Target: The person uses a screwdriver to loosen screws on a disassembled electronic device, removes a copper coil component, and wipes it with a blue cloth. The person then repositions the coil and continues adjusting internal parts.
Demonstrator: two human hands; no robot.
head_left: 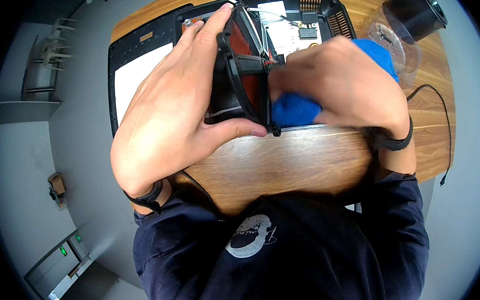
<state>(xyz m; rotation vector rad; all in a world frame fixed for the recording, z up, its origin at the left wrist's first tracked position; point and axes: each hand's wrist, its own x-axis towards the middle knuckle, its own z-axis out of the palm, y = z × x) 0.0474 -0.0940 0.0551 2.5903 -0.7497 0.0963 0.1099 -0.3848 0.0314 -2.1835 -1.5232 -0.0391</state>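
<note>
A round black-framed coil [246, 67] with reddish-brown windings stands tipped up on its edge in the opened black housing [327, 1] of a flat appliance. My left hand [165, 99] grips it, the thumb at its near edge and the fingers along the far side. My right hand [337, 83], slightly blurred, is closed on a bunched blue cloth [298, 110] and presses it beside the coil's right face. The fingertips are partly hidden. Wires and a white board with electronic parts [308, 33] show inside the housing beyond that hand.
The flat black panel [145, 43] with a white area lies at the left. A clear plastic dish [404, 52] holding small bits and a black jug-like part [418, 10] sit at the far right. A black cord with plug [449, 131] hangs over the wooden table's [279, 164] right side.
</note>
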